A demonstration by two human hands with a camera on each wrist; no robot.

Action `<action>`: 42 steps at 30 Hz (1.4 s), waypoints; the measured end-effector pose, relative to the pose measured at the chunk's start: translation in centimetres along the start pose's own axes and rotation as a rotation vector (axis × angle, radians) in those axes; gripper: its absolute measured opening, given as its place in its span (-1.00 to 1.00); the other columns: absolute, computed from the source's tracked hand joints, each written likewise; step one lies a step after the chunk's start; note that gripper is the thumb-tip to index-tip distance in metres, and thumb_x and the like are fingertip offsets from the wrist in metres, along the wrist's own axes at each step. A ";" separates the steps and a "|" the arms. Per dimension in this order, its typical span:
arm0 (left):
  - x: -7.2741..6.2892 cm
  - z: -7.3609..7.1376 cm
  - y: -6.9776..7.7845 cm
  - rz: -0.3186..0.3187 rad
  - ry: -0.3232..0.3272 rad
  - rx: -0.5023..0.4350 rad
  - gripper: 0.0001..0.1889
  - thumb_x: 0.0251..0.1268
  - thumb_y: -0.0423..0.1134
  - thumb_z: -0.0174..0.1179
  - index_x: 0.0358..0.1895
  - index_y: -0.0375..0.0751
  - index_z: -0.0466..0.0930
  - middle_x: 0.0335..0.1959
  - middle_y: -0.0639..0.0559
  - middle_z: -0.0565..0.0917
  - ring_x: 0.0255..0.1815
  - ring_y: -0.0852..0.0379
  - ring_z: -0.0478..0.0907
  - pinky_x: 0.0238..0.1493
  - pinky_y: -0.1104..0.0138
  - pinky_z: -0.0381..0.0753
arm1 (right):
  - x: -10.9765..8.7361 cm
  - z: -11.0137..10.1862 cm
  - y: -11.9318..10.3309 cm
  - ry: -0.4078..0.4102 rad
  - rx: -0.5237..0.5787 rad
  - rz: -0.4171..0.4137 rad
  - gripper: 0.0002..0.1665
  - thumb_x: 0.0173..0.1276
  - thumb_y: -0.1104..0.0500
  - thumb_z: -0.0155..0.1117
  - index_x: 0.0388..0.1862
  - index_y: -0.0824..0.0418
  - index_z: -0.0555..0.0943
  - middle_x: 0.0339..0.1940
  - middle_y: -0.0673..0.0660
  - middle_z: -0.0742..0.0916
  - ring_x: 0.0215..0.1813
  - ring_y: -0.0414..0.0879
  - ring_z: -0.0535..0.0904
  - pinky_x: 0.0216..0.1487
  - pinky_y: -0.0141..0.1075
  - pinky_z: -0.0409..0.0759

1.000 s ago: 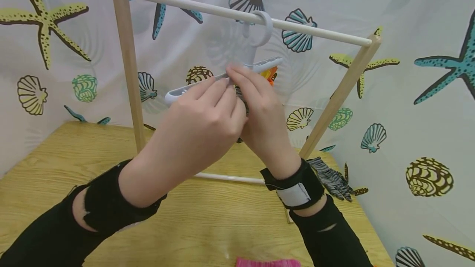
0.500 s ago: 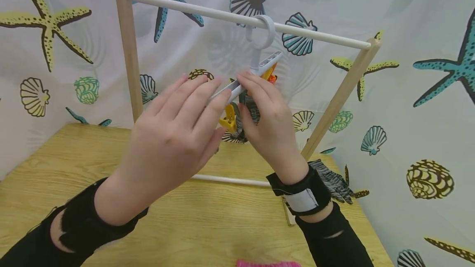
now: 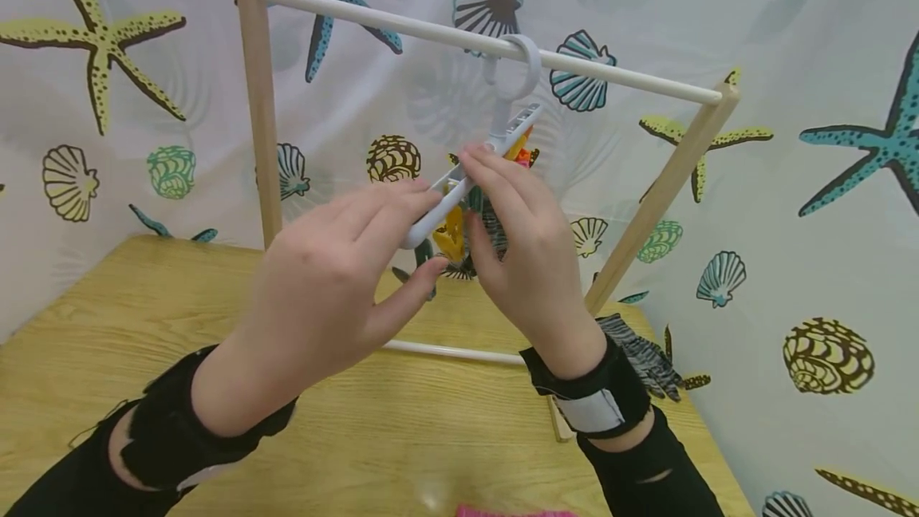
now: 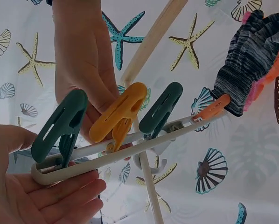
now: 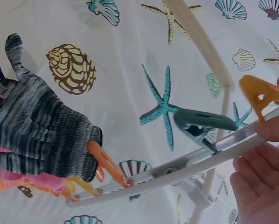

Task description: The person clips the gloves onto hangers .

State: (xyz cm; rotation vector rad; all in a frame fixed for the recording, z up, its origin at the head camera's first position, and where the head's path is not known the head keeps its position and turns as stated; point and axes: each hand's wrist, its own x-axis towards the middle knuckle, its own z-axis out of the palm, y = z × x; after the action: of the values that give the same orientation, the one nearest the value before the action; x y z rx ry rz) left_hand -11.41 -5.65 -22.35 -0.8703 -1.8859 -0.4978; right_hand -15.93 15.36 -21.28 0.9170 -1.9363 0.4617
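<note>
A pale clip hanger (image 3: 438, 218) hangs by its hook from the rack's top rod, its near end tilted toward me. My left hand (image 3: 330, 262) lays straight fingers on that end, thumb held apart below. My right hand (image 3: 527, 246) holds the bar near its middle, fingers above and thumb below. In the left wrist view, a green clip (image 4: 60, 123) sits between my left hand and a yellow clip (image 4: 118, 112), with another green clip (image 4: 161, 108) farther along. An orange clip (image 5: 106, 163) grips a black-grey knit glove (image 5: 46, 126); pink and orange fabric hangs behind it.
The rack has a white top rod (image 3: 402, 25) and wooden posts (image 3: 260, 110). Another grey knit glove (image 3: 642, 357) lies by the right post on the wooden table (image 3: 402, 429). Pink fabric (image 3: 510, 512) shows at the bottom edge. A patterned curtain (image 3: 761, 46) stands behind.
My left hand has moved back and left from beside the right hand to the hanger's near end. The hanger has swung that end toward me. My right hand has stayed by its middle.
</note>
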 end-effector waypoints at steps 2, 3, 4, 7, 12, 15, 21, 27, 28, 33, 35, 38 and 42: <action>0.1 0.1 0.3 0.011 0.005 -0.007 -0.45 0.33 -0.09 0.47 0.25 -0.37 0.63 0.22 -0.26 0.76 0.21 -0.21 0.76 0.19 -0.02 0.78 | 0.0 -0.2 -0.4 0.015 0.003 -0.030 -0.47 0.40 0.46 0.38 0.35 0.39 0.61 0.34 0.30 0.72 0.40 0.16 0.64 0.50 -0.13 0.58; 0.1 0.1 0.4 0.013 0.006 -0.011 -0.45 0.34 -0.08 0.46 0.26 -0.36 0.63 0.22 -0.26 0.76 0.21 -0.20 0.76 0.20 -0.01 0.77 | -0.1 -0.3 -0.6 0.021 0.004 -0.041 -0.48 0.40 0.46 0.38 0.34 0.39 0.62 0.34 0.30 0.73 0.39 0.16 0.64 0.49 -0.13 0.58; 0.2 0.1 0.5 0.013 0.005 -0.018 -0.45 0.35 -0.08 0.45 0.27 -0.36 0.62 0.22 -0.25 0.76 0.21 -0.19 0.75 0.22 -0.01 0.77 | -0.1 -0.4 -0.7 0.025 0.008 -0.048 -0.49 0.40 0.46 0.38 0.33 0.39 0.63 0.33 0.30 0.73 0.38 0.16 0.65 0.49 -0.14 0.58; 0.2 0.1 0.7 0.011 0.005 -0.043 -0.43 0.34 -0.10 0.44 0.30 -0.36 0.59 0.22 -0.24 0.76 0.20 -0.18 0.76 0.22 0.00 0.76 | -0.3 -0.6 -0.9 0.027 0.017 -0.053 -0.51 0.41 0.47 0.37 0.31 0.39 0.64 0.31 0.29 0.74 0.37 0.16 0.65 0.48 -0.15 0.59; -0.3 0.0 0.7 -0.005 0.008 -0.083 -0.41 0.32 -0.14 0.44 0.34 -0.35 0.59 0.19 -0.20 0.77 0.18 -0.17 0.76 0.19 -0.02 0.77 | -0.8 -0.9 -0.7 0.030 0.029 -0.033 -0.51 0.38 0.50 0.36 0.28 0.39 0.66 0.29 0.29 0.75 0.37 0.16 0.66 0.48 -0.13 0.59; -0.8 0.0 0.7 -0.029 0.010 -0.096 -0.44 0.34 -0.12 0.41 0.32 -0.33 0.61 0.18 -0.19 0.78 0.20 -0.15 0.76 0.17 -0.03 0.78 | -1.0 -1.0 -0.7 0.029 0.029 -0.025 -0.49 0.35 0.52 0.37 0.28 0.38 0.66 0.28 0.28 0.76 0.37 0.17 0.66 0.47 -0.10 0.61; -1.7 0.1 0.8 -0.091 -0.037 -0.101 -0.41 0.35 0.04 0.43 0.30 -0.27 0.64 0.13 -0.14 0.80 0.15 -0.11 0.78 0.05 0.00 0.82 | -1.2 -1.3 -0.6 0.017 0.025 -0.014 -0.48 0.34 0.52 0.37 0.29 0.37 0.65 0.29 0.29 0.75 0.38 0.17 0.66 0.46 -0.08 0.61; -2.1 0.8 1.1 -0.120 -0.098 -0.155 -0.32 0.21 0.08 0.55 0.28 -0.28 0.65 0.14 -0.11 0.80 0.12 -0.06 0.79 0.00 0.06 0.82 | -1.4 -1.4 -0.5 0.022 0.025 -0.019 -0.46 0.31 0.54 0.38 0.28 0.38 0.65 0.28 0.29 0.76 0.38 0.18 0.66 0.48 -0.07 0.59; -2.1 1.0 1.2 -0.125 -0.102 -0.159 -0.32 0.19 0.08 0.56 0.27 -0.28 0.66 0.14 -0.11 0.81 0.11 -0.05 0.79 -0.02 0.07 0.82 | -1.4 -1.4 -0.5 0.021 0.026 -0.019 -0.46 0.30 0.54 0.39 0.28 0.38 0.65 0.28 0.29 0.76 0.38 0.18 0.66 0.48 -0.07 0.59; -1.8 2.0 1.5 -0.145 -0.107 -0.185 -0.34 0.14 0.07 0.60 0.22 -0.27 0.69 0.08 -0.11 0.83 0.07 -0.05 0.80 -0.03 0.10 0.83 | -1.5 -1.4 -0.4 0.012 0.025 -0.018 -0.46 0.31 0.53 0.40 0.28 0.38 0.65 0.28 0.29 0.75 0.37 0.18 0.66 0.46 -0.05 0.61; -1.7 2.5 1.6 -0.153 -0.103 -0.211 -0.38 0.13 0.04 0.61 0.17 -0.27 0.71 0.05 -0.10 0.84 0.07 -0.04 0.81 0.01 0.10 0.82 | -1.5 -1.5 -0.4 0.006 0.022 -0.017 -0.46 0.32 0.52 0.39 0.29 0.38 0.64 0.29 0.30 0.75 0.37 0.19 0.66 0.45 -0.05 0.61; -1.5 3.0 1.6 -0.173 -0.091 -0.278 -0.45 0.14 -0.06 0.63 0.12 -0.28 0.73 0.00 -0.09 0.85 0.03 -0.02 0.82 0.05 0.11 0.81 | -1.6 -1.6 -0.4 -0.003 0.020 -0.013 -0.46 0.34 0.51 0.39 0.30 0.38 0.63 0.31 0.31 0.74 0.38 0.19 0.65 0.46 -0.05 0.61; -1.0 3.5 1.5 -0.232 -0.112 -0.444 -0.51 0.16 -0.18 0.62 0.14 -0.27 0.73 -0.04 -0.04 0.86 -0.01 0.06 0.83 0.07 0.15 0.80 | -1.7 -1.7 -0.3 -0.008 0.018 -0.006 -0.47 0.35 0.50 0.40 0.31 0.39 0.63 0.31 0.31 0.73 0.39 0.19 0.65 0.47 -0.05 0.60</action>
State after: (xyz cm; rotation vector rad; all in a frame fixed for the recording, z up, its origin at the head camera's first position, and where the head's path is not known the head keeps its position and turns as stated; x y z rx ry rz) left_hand -12.09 -2.71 -24.86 -0.9817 -2.0247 -1.0581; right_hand -14.21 16.98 -21.85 0.9377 -1.9391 0.4734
